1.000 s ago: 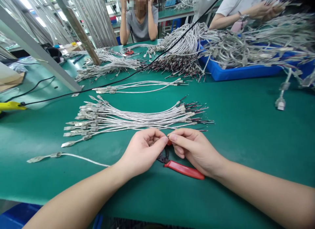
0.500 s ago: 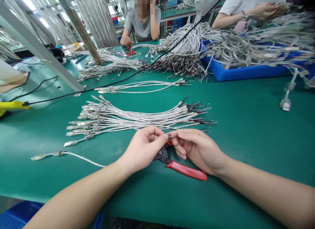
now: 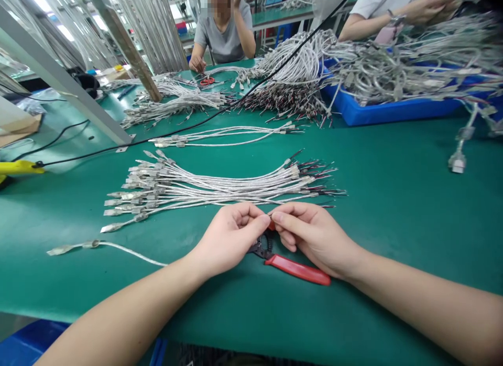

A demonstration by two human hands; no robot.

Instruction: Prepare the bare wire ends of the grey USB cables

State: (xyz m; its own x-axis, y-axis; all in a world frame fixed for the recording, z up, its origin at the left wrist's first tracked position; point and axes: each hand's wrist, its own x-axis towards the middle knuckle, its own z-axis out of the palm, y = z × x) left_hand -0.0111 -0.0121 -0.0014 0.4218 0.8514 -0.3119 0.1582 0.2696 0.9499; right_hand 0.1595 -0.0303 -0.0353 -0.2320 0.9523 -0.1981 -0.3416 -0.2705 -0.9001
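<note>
A white USB cable (image 3: 128, 249) lies with its plug at the left and passes under my left forearm. My left hand (image 3: 233, 240) is closed, thumb against forefinger, on the cable's other end. Pinching the small wire tips right beside it is my right hand (image 3: 316, 237); the fingertips of both hands almost touch and mostly hide the wires. Below them on the table lies a wire stripper (image 3: 301, 269) with red handles, partly covered by both hands. Just beyond is a row of similar cables (image 3: 228, 185), their dark and red wire ends pointing right.
A few cables (image 3: 223, 135) lie farther back, near a black cord (image 3: 196, 126) crossing the table. A blue tray (image 3: 393, 114) heaped with cables stands back right, beside a big cable pile (image 3: 294, 67). A metal post (image 3: 98, 117) rises at left. Two people sit across.
Half a second ago my right fingers were straighter and wire tips showed; now thumb and forefinger are pinched on them again. The person opposite has lowered one hand to the table since the first frame.
</note>
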